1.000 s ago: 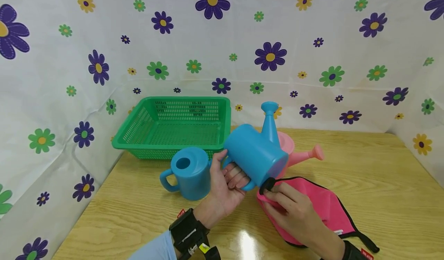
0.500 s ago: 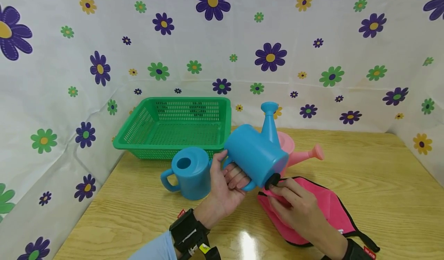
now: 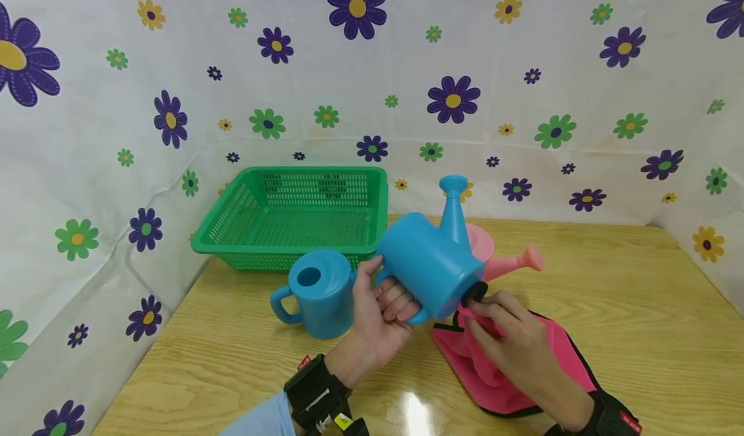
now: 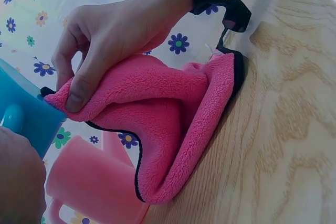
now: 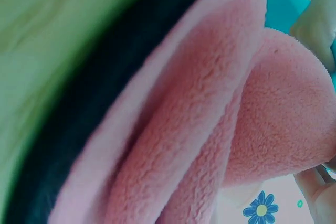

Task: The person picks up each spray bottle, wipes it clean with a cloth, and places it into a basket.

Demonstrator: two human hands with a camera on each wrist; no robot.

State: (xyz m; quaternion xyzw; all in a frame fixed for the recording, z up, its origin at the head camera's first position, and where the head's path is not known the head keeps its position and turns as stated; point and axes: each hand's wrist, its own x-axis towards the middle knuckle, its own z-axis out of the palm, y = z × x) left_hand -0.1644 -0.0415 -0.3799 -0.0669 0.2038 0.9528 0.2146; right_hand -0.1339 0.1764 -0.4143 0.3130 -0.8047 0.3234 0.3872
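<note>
Your left hand (image 3: 380,313) clamps the tilted blue watering can's (image 3: 430,265) handle at centre frame, while your right hand (image 3: 511,345) pinches the pink cloth (image 3: 517,365) against its base.

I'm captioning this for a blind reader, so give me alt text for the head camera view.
A person's left hand grips a blue watering can by its handle, tilted on its side, while the right hand presses a pink cloth to its base. A second blue can, a pink can and a green basket sit on the wooden table.
</note>
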